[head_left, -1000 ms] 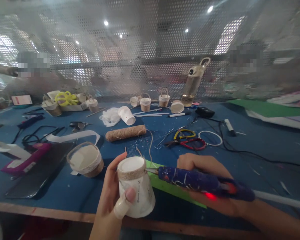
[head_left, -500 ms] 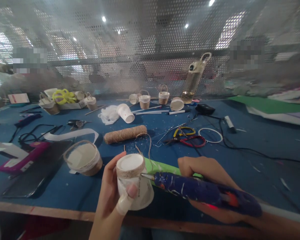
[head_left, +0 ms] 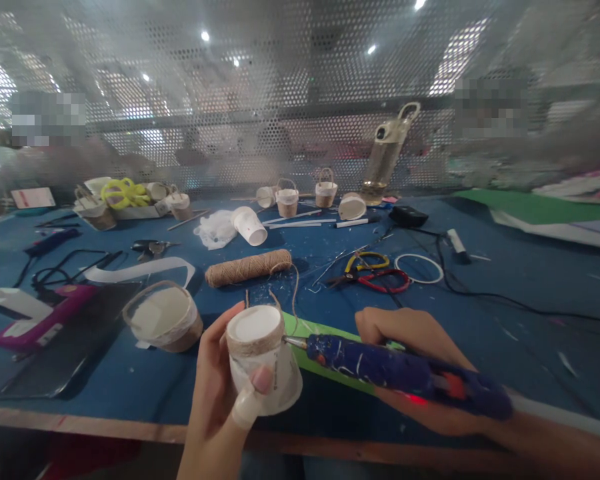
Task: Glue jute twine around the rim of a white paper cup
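My left hand [head_left: 220,393] grips an upturned white paper cup [head_left: 263,363] whose base is wound with a band of jute twine. A strand of twine runs from the cup back to the twine spool [head_left: 247,267] lying on the blue table [head_left: 530,333]. My right hand [head_left: 415,360] holds a dark blue glue gun [head_left: 395,373] sideways, its red light on. The metal nozzle touches the cup just under the twine band. A green paper strip [head_left: 330,370] lies beneath the gun.
A twine-wrapped cup with a handle [head_left: 165,323] sits left of my hand, beside a pink box [head_left: 40,323] and a dark flat panel. Pliers [head_left: 375,273], a white ring [head_left: 419,268], black cables, small finished baskets [head_left: 325,190] and a water bottle [head_left: 387,157] stand farther back before a perforated screen.
The cup and glue gun have shifted slightly left and up together. The nozzle stays against the cup's side below the twine.
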Demonstrator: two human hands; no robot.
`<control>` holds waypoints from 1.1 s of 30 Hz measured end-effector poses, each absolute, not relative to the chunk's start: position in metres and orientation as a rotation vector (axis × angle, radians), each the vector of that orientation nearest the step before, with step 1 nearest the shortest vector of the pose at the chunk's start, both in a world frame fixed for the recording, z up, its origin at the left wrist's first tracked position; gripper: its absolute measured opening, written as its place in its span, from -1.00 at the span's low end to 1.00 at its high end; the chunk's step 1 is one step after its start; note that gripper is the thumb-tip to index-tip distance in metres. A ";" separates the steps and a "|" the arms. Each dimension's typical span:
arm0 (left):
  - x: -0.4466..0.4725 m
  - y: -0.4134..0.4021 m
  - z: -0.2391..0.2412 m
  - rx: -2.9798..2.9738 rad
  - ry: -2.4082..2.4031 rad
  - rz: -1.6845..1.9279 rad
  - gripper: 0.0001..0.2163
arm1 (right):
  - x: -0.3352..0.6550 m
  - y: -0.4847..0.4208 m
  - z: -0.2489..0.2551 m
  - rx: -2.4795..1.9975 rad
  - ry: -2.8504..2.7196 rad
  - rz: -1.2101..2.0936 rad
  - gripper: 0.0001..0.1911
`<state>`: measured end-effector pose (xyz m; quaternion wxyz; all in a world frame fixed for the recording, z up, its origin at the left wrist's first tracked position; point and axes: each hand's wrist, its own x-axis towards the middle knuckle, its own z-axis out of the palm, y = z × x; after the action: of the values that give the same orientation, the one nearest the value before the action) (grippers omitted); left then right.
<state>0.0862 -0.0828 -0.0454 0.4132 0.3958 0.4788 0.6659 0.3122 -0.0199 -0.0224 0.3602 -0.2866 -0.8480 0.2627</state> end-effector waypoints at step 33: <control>0.073 -0.084 -0.043 0.847 1.202 1.508 -0.27 | 0.313 -0.012 -0.018 -0.886 -2.158 0.936 -0.71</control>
<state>0.0730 -0.0836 -0.0426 0.4947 0.3493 0.4960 0.6223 0.3135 -0.0124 -0.0184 0.3088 -0.3352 -0.8166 0.3540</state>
